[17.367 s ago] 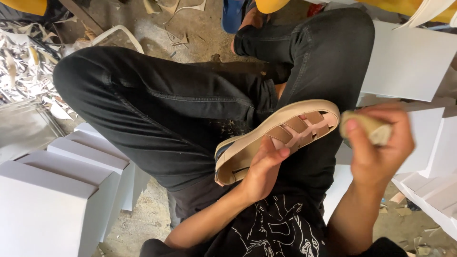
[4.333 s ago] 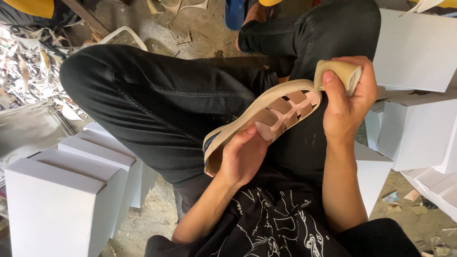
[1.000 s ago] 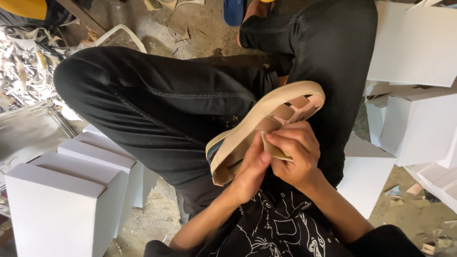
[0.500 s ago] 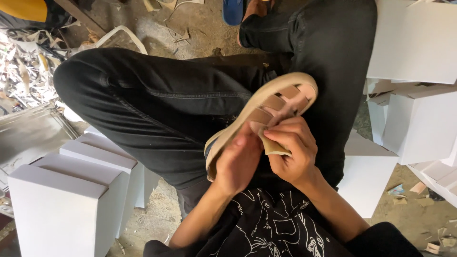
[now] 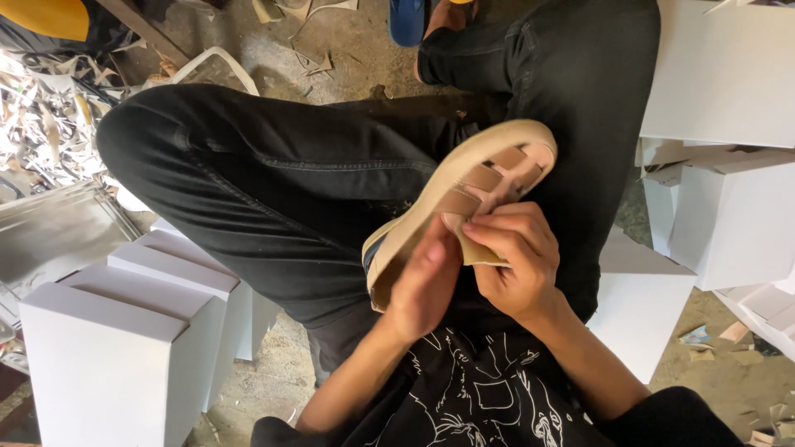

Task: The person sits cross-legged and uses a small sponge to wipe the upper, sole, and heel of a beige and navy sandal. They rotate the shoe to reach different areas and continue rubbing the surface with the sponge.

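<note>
Sandal (image 5: 464, 194), beige with a thick pale sole and tan straps, lies tilted across the lap of a seated person in black trousers (image 5: 281, 182), its toe end pointing up and to the right. Left hand (image 5: 424, 285) cups the heel end from below, fingers pressed together around the sole edge, thumb lying along it. Right hand (image 5: 517, 261) rests on the straps near the middle of the shoe, fingers curled and pinching a small tan pad (image 5: 479, 250) against the upper. White cardboard boxes (image 5: 124, 331) stand in a row at the left; further white boxes (image 5: 729, 207) stand at the right. Paper scraps (image 5: 50, 124) litter the floor at upper left.
</note>
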